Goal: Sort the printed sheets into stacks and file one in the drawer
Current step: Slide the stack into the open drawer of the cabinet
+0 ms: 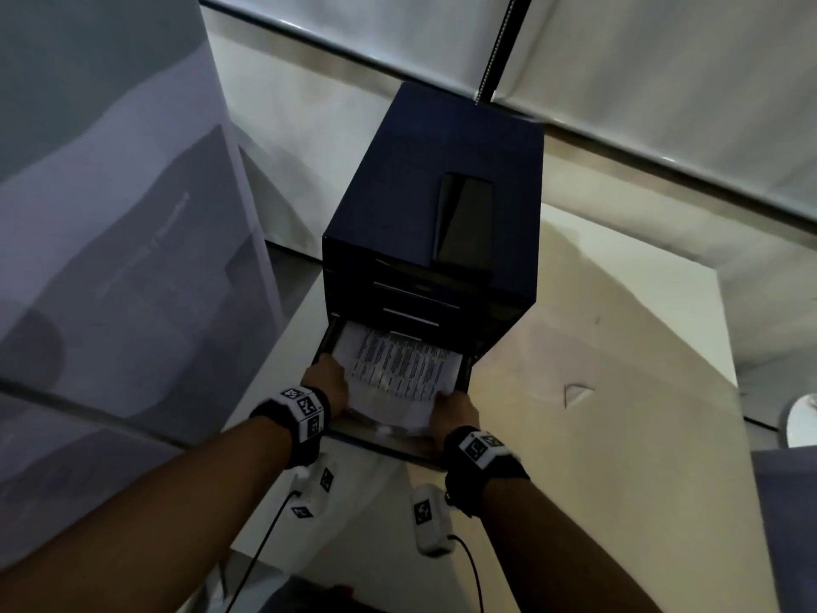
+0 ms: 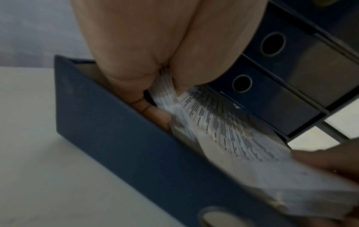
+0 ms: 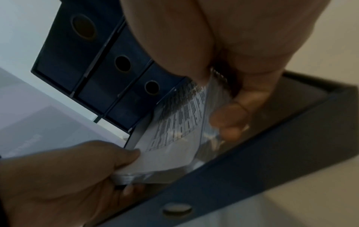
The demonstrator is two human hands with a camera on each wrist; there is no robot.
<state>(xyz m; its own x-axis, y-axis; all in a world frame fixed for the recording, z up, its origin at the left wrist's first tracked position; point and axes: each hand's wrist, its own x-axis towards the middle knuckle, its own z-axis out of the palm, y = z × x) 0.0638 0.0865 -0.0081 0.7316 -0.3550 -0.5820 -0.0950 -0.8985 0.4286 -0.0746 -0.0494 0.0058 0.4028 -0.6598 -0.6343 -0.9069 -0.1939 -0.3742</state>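
Note:
A dark blue drawer cabinet (image 1: 442,179) stands on the pale table. Its bottom drawer (image 1: 389,440) is pulled out toward me. A stack of printed sheets (image 1: 398,369) lies partly inside that drawer, its near end raised. My left hand (image 1: 325,382) grips the stack's left edge, thumb on top and fingers beneath, as the left wrist view shows on the sheets (image 2: 223,130). My right hand (image 1: 455,413) grips the stack's right near corner; in the right wrist view its fingers (image 3: 233,110) curl under the sheets (image 3: 174,122). The drawer front (image 3: 242,169) sits below both hands.
A black phone (image 1: 464,219) lies on the cabinet top. The three upper drawers (image 3: 120,64) are closed. A large grey box (image 1: 110,214) stands close on the left. Window blinds (image 1: 619,59) run behind. The table (image 1: 597,369) extends to the right.

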